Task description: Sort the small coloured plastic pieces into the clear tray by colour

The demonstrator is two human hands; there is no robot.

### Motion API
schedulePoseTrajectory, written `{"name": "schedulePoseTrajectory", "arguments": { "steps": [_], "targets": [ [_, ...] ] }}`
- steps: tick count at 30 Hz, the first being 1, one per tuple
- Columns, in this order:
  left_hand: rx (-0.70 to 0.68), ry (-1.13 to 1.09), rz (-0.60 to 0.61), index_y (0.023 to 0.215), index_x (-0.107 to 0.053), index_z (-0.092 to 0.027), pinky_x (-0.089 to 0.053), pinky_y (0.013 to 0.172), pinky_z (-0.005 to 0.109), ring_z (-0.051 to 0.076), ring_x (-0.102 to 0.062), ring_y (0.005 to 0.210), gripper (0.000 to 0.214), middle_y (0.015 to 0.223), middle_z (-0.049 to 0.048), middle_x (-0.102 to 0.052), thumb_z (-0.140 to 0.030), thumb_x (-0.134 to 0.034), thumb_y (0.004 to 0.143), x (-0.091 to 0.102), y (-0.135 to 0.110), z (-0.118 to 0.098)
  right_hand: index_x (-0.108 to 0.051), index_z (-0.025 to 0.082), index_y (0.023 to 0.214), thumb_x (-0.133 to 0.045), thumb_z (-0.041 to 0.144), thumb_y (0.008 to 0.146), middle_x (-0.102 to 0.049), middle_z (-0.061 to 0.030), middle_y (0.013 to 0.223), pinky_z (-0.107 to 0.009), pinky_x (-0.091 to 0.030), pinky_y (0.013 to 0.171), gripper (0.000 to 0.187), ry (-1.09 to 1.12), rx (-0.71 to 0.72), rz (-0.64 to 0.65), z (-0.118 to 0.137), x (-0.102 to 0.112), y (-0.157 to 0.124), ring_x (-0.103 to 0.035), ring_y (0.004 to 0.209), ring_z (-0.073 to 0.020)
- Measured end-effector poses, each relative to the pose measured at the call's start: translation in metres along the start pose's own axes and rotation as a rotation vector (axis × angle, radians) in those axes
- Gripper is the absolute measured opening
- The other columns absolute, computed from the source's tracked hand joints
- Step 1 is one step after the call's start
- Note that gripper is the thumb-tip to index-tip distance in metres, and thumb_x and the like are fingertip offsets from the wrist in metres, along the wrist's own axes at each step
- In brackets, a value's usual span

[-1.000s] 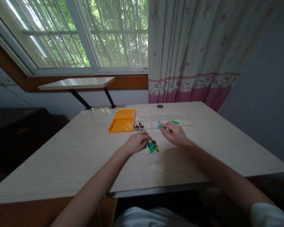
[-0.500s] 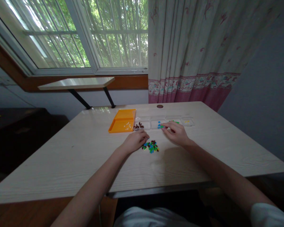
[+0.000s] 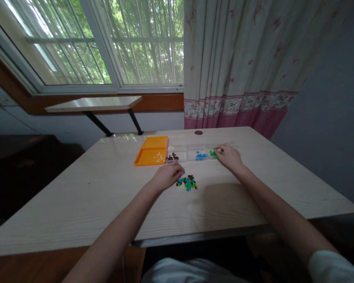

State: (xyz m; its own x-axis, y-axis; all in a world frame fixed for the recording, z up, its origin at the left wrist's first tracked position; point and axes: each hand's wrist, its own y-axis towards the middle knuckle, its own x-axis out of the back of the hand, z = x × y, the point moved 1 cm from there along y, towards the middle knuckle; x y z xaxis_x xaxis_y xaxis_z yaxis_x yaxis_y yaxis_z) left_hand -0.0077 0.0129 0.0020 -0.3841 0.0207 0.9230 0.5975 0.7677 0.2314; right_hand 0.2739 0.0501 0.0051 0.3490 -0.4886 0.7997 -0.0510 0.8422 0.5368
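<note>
Both bare hands are at work over a pale wood-grain bench [image 3: 85,208]. A loose heap of mixed small plastic pieces [image 3: 188,184], coloured green, blue, dark brown and yellow, lies directly on the bench, between the forearms and nearer the left hand.

Left hand [image 3: 167,175]: rests at the left edge of the heap, fingers curled. Grip is pressed together at the tips, pinching a small blue piece [image 3: 184,172].

Right hand [image 3: 230,157]: extends over the right part of a clear compartmented tray [image 3: 182,154], fingertips down at the green pieces [image 3: 213,153]. Thumb and fingers are close together; cannot tell whether the grip pinches a piece or is releasing one. A small dark spot shows by the fingers, too small to identify.

Tray contents, left to right: brown pieces [image 3: 172,157] next to the orange box, blue pieces [image 3: 201,156] in a middle compartment, green pieces just beside them to the right. The far right end is partly covered by the right hand.

The orange box [image 3: 151,142] lies open at the tray's left end; white pieces [image 3: 159,157] are scattered in its near half, toward the right side.

Surroundings: raised shelf [image 3: 94,103] at the back left, barred window [image 3: 144,43] behind, floral curtain [image 3: 236,59] to the right of it.
</note>
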Motion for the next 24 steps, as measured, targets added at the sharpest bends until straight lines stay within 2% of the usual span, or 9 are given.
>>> {"name": "schedulePoseTrajectory", "arguments": {
  "steps": [3, 6, 10, 14, 17, 24],
  "targets": [
    [-0.013, 0.008, 0.003, 0.09, -0.062, -0.018, -0.044, 0.071, 0.025, 0.016, -0.057, 0.083, 0.02, 0.09, 0.0059, -0.06, -0.026, -0.045, 0.084, -0.001, 0.001, 0.0, -0.067, 0.021, 0.09, -0.051, 0.031, 0.079, -0.061, -0.0044, 0.082, -0.026, -0.04, 0.062, 0.021, -0.008, -0.031, 0.012, -0.005, -0.002, 0.001, -0.054, 0.07, -0.0155],
    [-0.022, 0.01, 0.0, 0.09, -0.06, -0.018, -0.044, 0.074, 0.026, 0.016, -0.057, 0.085, 0.02, 0.091, 0.006, -0.06, -0.025, -0.043, 0.085, -0.002, 0.001, 0.0, -0.066, 0.02, 0.093, -0.051, 0.029, 0.08, -0.06, -0.0045, 0.081, -0.027, -0.041, 0.065, 0.022, 0.041, -0.004, 0.015, -0.001, 0.0, 0.0, -0.054, 0.072, -0.0158],
    [-0.021, -0.056, -0.029, 0.09, -0.058, -0.017, -0.043, 0.076, 0.026, 0.016, -0.055, 0.086, 0.019, 0.092, 0.006, -0.059, -0.024, -0.041, 0.086, -0.003, 0.001, 0.001, -0.065, 0.02, 0.092, -0.049, 0.025, 0.081, -0.06, -0.0042, 0.084, -0.025, -0.041, 0.07, 0.02, 0.174, 0.151, 0.057, 0.021, 0.003, -0.007, -0.055, 0.076, -0.015],
    [-0.027, -0.184, -0.086, 0.087, -0.058, -0.015, -0.042, 0.076, 0.027, 0.015, -0.054, 0.083, 0.02, 0.088, 0.0063, -0.059, -0.025, -0.041, 0.086, -0.004, 0.003, -0.003, -0.064, 0.02, 0.094, -0.049, 0.026, 0.083, -0.061, -0.0039, 0.086, -0.022, -0.042, 0.067, 0.02, 0.28, 0.349, 0.147, 0.055, 0.001, -0.024, -0.056, 0.072, -0.0123],
    [-0.028, -0.266, -0.108, 0.084, -0.058, -0.013, -0.042, 0.073, 0.026, 0.015, -0.053, 0.079, 0.02, 0.081, 0.0058, -0.059, -0.025, -0.041, 0.086, -0.004, 0.005, -0.007, -0.064, 0.02, 0.093, -0.051, 0.027, 0.083, -0.062, -0.0038, 0.087, -0.02, -0.041, 0.066, 0.018, 0.316, 0.44, 0.15, 0.073, -0.004, -0.035, -0.057, 0.073, -0.0116],
    [-0.009, -0.388, -0.106, 0.083, -0.059, -0.013, -0.041, 0.07, 0.025, 0.015, -0.052, 0.075, 0.021, 0.078, 0.0047, -0.058, -0.025, -0.042, 0.085, -0.002, 0.006, -0.013, -0.065, 0.018, 0.086, -0.053, 0.031, 0.083, -0.062, -0.0029, 0.075, -0.019, -0.041, 0.061, 0.018, 0.315, 0.531, 0.103, 0.08, -0.013, -0.04, -0.057, 0.065, -0.0106]
  ]
}}
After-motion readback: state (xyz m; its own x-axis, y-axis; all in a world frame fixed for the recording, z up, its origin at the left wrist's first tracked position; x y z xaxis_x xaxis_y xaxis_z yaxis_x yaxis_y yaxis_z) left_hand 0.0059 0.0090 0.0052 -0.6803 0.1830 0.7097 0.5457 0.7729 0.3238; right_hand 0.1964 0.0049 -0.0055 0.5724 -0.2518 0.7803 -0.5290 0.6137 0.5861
